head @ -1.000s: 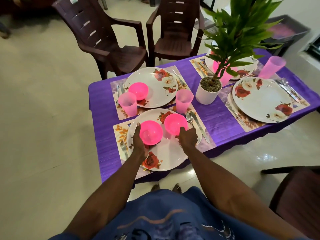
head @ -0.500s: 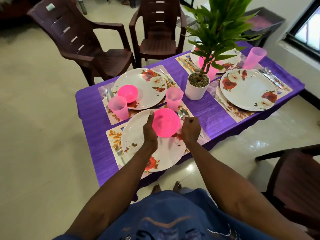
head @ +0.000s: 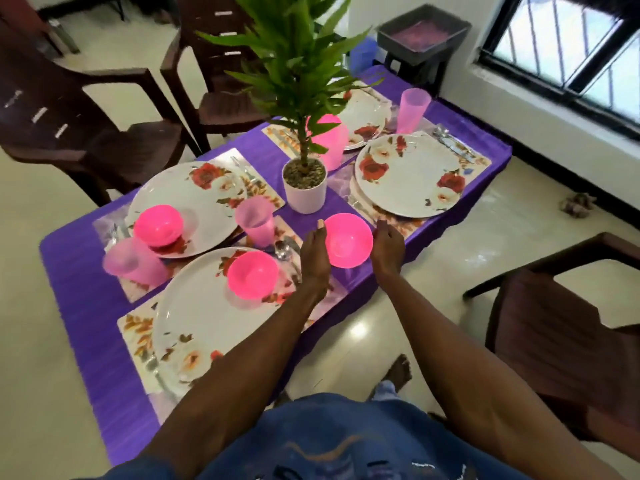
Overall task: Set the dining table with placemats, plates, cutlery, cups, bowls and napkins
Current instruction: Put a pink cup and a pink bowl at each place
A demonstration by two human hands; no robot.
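1. Both hands are cradling 1 pink bowl (head: 348, 240): left hand (head: 316, 250) pressing its side with straight fingers, right hand (head: 388, 244) curling around the other.
2. It is now lifted off the near plate (head: 204, 313), leaving 1 bowl (head: 252, 274) behind.
3. It is hovering over the table edge (head: 360, 282), near the bare plate (head: 410, 174); the plant pot (head: 304, 190) is crowding the left.

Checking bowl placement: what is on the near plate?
One pink bowl sits on the near plate, toward its far edge. The left forearm covers the plate's right rim.

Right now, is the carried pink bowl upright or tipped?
Roughly upright: the pink bowl, between left hand and right hand, shows its open, empty inside.
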